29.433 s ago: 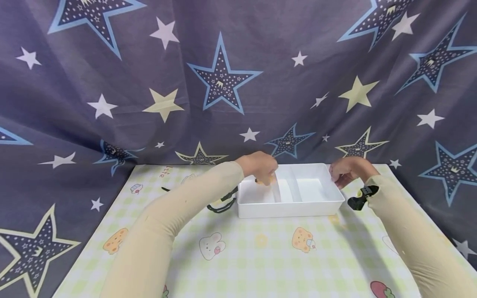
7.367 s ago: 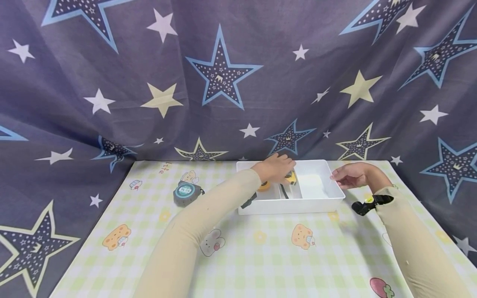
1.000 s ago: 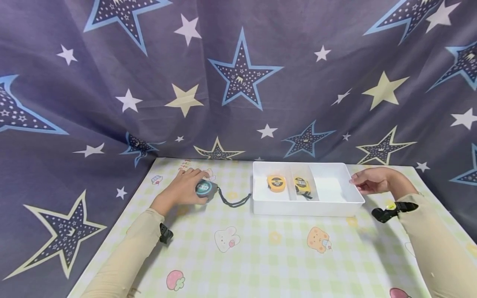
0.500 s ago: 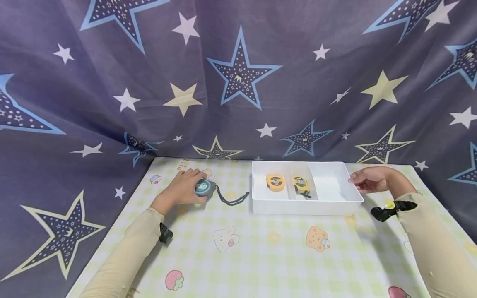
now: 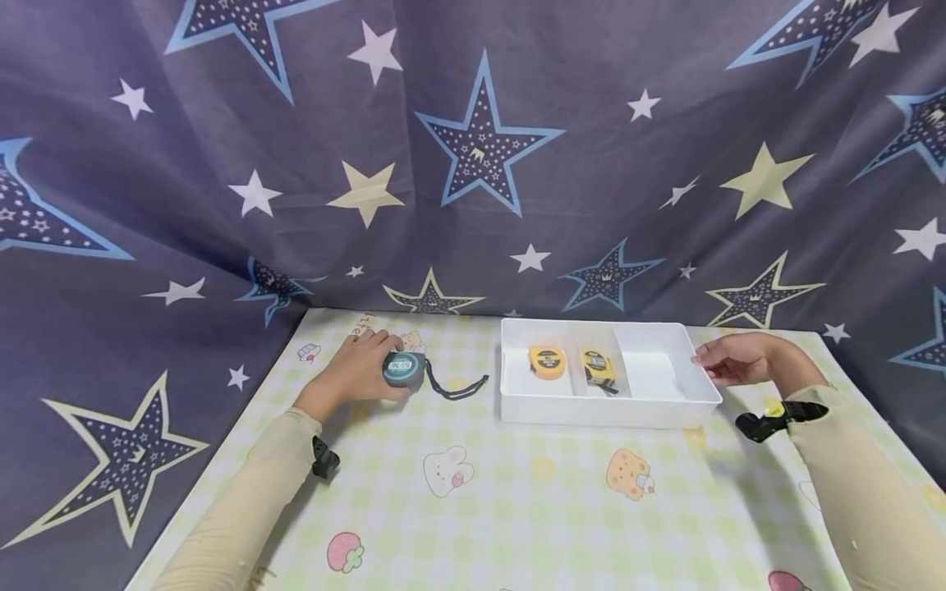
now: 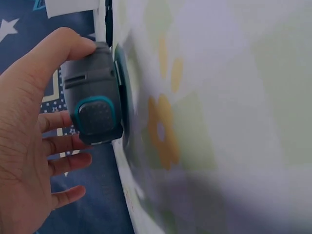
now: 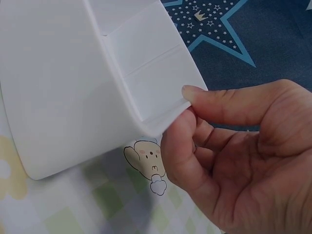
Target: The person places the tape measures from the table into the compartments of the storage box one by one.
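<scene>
My left hand (image 5: 355, 369) grips a dark grey tape measure (image 5: 403, 370) with a teal-ringed face at the left of the table. In the left wrist view, the thumb presses one end of the tape measure (image 6: 95, 92) and the fingers reach to its other side. Its black wrist strap (image 5: 458, 392) trails toward the white divided box (image 5: 609, 413). With thumb and fingers, my right hand (image 5: 739, 359) pinches the box's right end wall (image 7: 161, 73). An orange tape measure (image 5: 547, 363) lies in the left compartment, and a yellow tape measure (image 5: 599, 369) in the narrow middle one.
The box's right compartment (image 5: 654, 373) shows its bare floor. Under everything lies a green-and-white checked tablecloth (image 5: 517, 525) with cartoon prints. A dark star-patterned curtain (image 5: 591, 180) hangs right behind the table's back edge.
Earlier my left hand was over the left compartment, then over the middle one at the yellow tape measure. It now grips the grey one on the table, tilted slightly over the last second.
</scene>
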